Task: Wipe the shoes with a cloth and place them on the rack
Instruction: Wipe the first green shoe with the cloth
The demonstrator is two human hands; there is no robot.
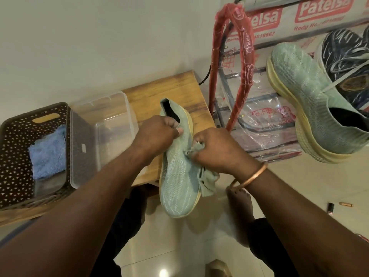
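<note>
Soft indoor light, glare on floor tiles (163, 271), wide-angle edge warping

Navy shoe (347, 62) — cut off rightward

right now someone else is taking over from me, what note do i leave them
The left hand grips the green shoe at its opening, over the table edge.
The right hand holds the cloth against the shoe's side.
Done: the matching shoe sits on the rack beside a dark shoe.
Left: finish wiping this shoe, then rack it.
A blue cloth lies in the basket.
</note>
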